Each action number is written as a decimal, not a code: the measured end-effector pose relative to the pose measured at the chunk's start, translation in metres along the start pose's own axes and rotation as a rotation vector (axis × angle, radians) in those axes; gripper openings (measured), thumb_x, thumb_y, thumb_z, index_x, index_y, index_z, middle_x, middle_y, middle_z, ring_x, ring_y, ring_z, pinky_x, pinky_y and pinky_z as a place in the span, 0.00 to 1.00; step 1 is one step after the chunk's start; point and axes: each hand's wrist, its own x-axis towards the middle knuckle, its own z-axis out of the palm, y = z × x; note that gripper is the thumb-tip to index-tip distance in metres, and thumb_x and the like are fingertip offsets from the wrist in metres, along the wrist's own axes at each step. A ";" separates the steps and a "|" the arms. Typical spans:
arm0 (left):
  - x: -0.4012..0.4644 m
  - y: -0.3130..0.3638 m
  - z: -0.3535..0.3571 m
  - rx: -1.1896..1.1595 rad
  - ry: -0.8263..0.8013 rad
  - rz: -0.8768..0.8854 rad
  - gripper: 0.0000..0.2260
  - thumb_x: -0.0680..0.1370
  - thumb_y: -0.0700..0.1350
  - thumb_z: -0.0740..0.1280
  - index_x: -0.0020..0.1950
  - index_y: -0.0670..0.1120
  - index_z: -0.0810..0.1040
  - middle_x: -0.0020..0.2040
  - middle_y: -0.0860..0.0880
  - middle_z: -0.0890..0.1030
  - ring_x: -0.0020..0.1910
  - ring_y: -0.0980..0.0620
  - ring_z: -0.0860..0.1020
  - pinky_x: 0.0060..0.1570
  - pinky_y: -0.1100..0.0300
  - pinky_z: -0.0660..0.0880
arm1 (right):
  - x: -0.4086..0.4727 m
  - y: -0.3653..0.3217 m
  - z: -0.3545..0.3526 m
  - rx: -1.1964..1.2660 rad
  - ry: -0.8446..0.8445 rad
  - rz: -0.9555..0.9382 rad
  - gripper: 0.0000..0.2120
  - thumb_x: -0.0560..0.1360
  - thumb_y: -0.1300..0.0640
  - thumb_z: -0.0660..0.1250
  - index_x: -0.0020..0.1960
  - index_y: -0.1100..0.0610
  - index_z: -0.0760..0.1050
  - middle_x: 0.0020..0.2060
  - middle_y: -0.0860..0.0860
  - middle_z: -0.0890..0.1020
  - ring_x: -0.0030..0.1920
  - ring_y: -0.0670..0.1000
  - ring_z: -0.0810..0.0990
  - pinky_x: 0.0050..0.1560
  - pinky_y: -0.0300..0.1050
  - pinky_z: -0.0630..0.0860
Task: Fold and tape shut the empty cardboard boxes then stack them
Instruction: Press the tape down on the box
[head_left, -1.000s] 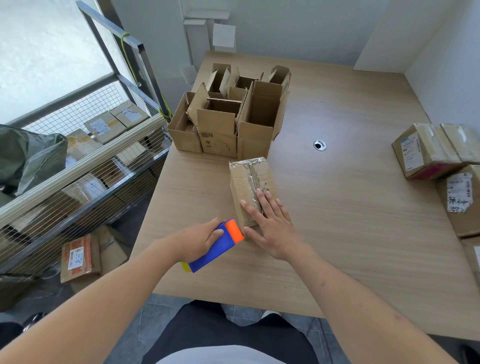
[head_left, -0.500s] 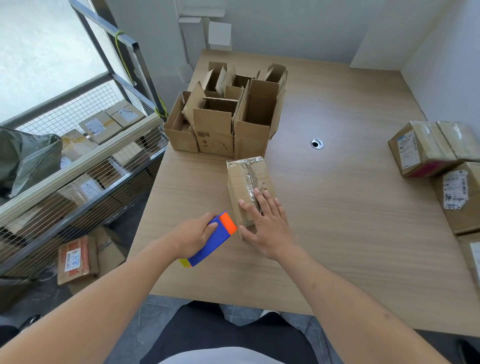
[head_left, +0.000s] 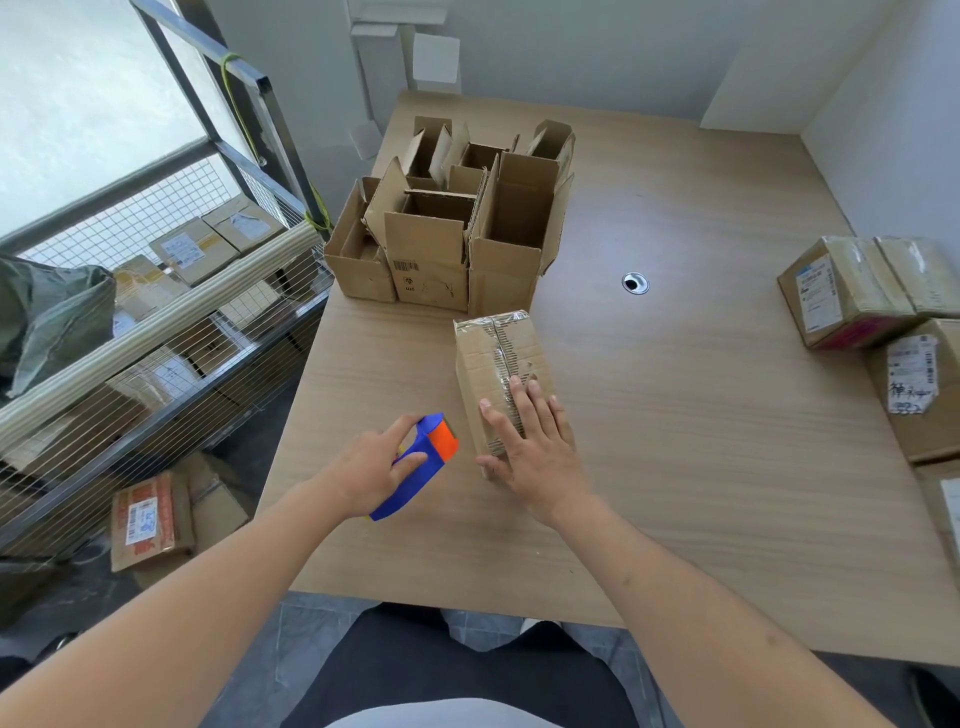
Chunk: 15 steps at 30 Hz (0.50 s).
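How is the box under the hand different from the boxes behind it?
The near box is closed and taped; the far boxes have flaps standing open. The near box lies alone under the right hand; the far boxes huddle together, untouched. All are brown cardboard on the table.

one head-worn wide-angle camera looks forward and steeply down from above the near edge of the surface (head_left: 701, 441), close enough that both forearms enter from the bottom corners and the person's lap fills the bottom middle. the lens faces toward 12 o'clock, where the far end of the surface meets the wall; a wire cage (head_left: 156, 332) bends along the frame at 9 o'clock and taped parcels (head_left: 852, 291) sit cut off at 3 o'clock. there is no second view to share the scene with.
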 end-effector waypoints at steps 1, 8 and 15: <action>0.004 -0.005 0.004 0.048 0.010 -0.018 0.23 0.83 0.58 0.62 0.76 0.62 0.59 0.43 0.48 0.77 0.44 0.47 0.76 0.48 0.50 0.76 | 0.000 0.000 0.000 -0.002 -0.004 -0.001 0.33 0.77 0.30 0.52 0.78 0.45 0.63 0.79 0.58 0.63 0.80 0.60 0.60 0.77 0.59 0.54; 0.026 -0.018 0.045 0.186 0.074 -0.094 0.30 0.78 0.58 0.70 0.77 0.60 0.63 0.41 0.47 0.72 0.45 0.43 0.73 0.48 0.52 0.74 | 0.002 -0.003 -0.005 0.035 -0.040 0.025 0.36 0.75 0.26 0.51 0.78 0.40 0.63 0.80 0.55 0.62 0.81 0.57 0.59 0.79 0.54 0.52; 0.029 -0.010 0.053 0.136 0.132 -0.095 0.32 0.78 0.60 0.69 0.79 0.58 0.61 0.47 0.42 0.77 0.52 0.39 0.77 0.51 0.50 0.76 | -0.001 0.002 -0.017 0.003 -0.118 0.001 0.39 0.74 0.28 0.61 0.81 0.37 0.55 0.82 0.53 0.55 0.82 0.55 0.52 0.79 0.52 0.49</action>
